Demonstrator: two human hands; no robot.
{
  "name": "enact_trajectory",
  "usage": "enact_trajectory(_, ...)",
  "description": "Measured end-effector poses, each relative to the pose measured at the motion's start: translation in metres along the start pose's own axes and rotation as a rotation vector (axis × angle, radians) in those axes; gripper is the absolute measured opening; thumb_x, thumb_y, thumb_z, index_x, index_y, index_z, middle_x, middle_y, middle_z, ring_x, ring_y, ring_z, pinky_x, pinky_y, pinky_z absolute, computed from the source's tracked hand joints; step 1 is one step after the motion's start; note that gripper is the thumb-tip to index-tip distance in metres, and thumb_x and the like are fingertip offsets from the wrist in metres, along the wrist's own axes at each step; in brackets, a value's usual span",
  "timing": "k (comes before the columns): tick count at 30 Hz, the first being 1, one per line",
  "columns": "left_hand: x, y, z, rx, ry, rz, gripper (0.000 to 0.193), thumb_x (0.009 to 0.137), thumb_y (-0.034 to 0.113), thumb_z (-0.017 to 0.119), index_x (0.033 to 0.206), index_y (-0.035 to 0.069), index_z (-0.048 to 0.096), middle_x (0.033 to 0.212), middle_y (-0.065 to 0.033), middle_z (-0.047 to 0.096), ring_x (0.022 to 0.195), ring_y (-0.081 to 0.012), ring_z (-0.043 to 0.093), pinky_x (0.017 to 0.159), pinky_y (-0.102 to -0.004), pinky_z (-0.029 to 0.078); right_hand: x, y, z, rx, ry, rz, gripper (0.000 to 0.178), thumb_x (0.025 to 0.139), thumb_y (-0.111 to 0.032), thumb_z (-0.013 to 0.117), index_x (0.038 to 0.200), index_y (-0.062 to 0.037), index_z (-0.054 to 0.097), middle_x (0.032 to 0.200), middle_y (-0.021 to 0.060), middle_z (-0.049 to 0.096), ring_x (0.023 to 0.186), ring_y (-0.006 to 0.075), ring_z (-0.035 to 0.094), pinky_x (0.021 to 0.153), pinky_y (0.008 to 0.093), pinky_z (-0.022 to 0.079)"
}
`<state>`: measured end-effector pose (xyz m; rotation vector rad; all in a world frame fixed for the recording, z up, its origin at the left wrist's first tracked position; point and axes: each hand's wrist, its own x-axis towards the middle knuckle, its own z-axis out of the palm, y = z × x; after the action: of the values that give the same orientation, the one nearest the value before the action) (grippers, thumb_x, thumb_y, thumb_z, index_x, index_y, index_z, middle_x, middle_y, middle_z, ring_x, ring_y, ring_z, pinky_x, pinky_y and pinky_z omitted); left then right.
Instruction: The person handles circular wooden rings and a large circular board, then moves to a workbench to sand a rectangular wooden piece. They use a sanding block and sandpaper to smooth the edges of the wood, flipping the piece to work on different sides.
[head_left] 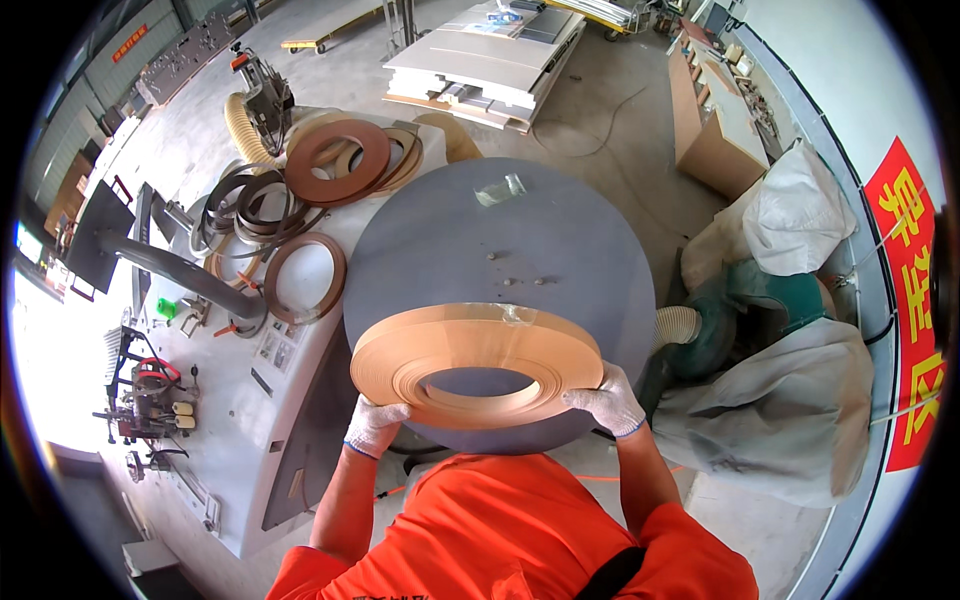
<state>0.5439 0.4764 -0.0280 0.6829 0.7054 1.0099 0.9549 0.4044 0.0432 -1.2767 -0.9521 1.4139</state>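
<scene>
A large roll of tan edge-banding tape (470, 337) is held tilted in front of me, over the near part of a round grey table (430, 240). My left hand (378, 424), in a white knit glove, grips the roll's near left edge. On the opposite side my right hand (612, 402), gloved the same way, holds the near right edge with the thumb on the face. Fingers beneath the roll are hidden on both sides. Clear tape (517, 315) shows on the roll's far rim, and grey tabletop is visible through its centre hole.
Brown and dark banding rolls (338, 162) lie on the white machine (262, 400) to my left, beside a monitor arm (180, 273). Small pegs (509, 282) and clear tape (499, 190) are on the round table. Dust-collector bags (775, 415) stand right; stacked boards (480, 60) lie ahead.
</scene>
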Motion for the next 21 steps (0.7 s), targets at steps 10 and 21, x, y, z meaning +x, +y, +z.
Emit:
enact_trajectory(10,0.007,0.012,0.035,0.125,0.077,-0.009,0.067,0.077,0.006,0.095,0.138,0.001,0.068,0.128,-0.0053,0.075,0.12,-0.0197,0.069,0.106,-0.0379,0.053,0.015,0.024,-0.032,0.056,0.007,0.042,0.038,0.09,0.0,0.083,0.127,0.0033,0.073,0.111,0.0065,0.078,0.098,0.0141,0.073,0.087,0.0318,0.06)
enact_trajectory(21,0.035,0.008,0.066,0.252,0.214,-0.164,0.044,0.091,0.005,0.079,0.133,-0.002,0.069,0.12,-0.0057,0.075,0.108,-0.0164,0.07,0.098,-0.0332,0.055,0.073,0.055,-0.03,0.312,0.315,0.073,0.044,0.093,-0.005,0.08,0.134,0.0056,0.066,0.123,0.0095,0.075,0.109,0.0167,0.071,0.099,0.0331,0.056)
